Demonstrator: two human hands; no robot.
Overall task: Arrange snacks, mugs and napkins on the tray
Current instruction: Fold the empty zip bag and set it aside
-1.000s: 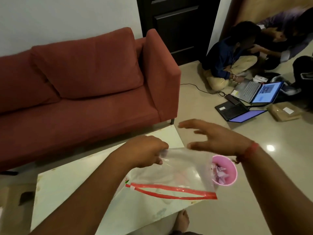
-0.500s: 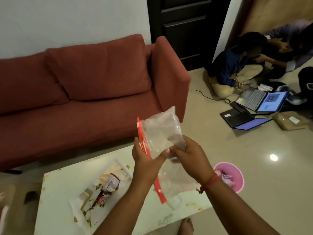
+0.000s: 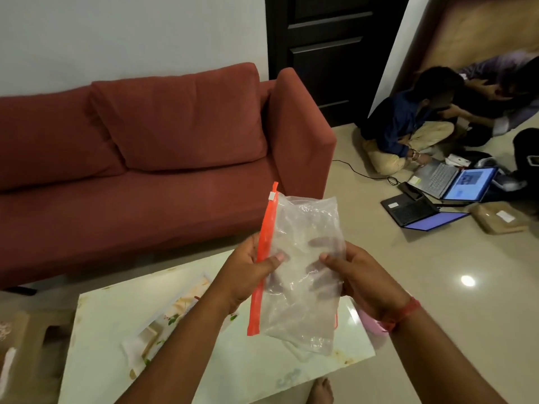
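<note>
So my left hand (image 3: 248, 272) is pinching the orange zip edge of a clear plastic bag (image 3: 303, 266), and my right hand (image 3: 361, 278) grips its other side, thumbs in front. Bag's held upright between them, above the pale surface (image 3: 110, 316). Below my left forearm lies the flowery tray (image 3: 154, 333). Red sofa (image 3: 145, 170) beyond.
</note>
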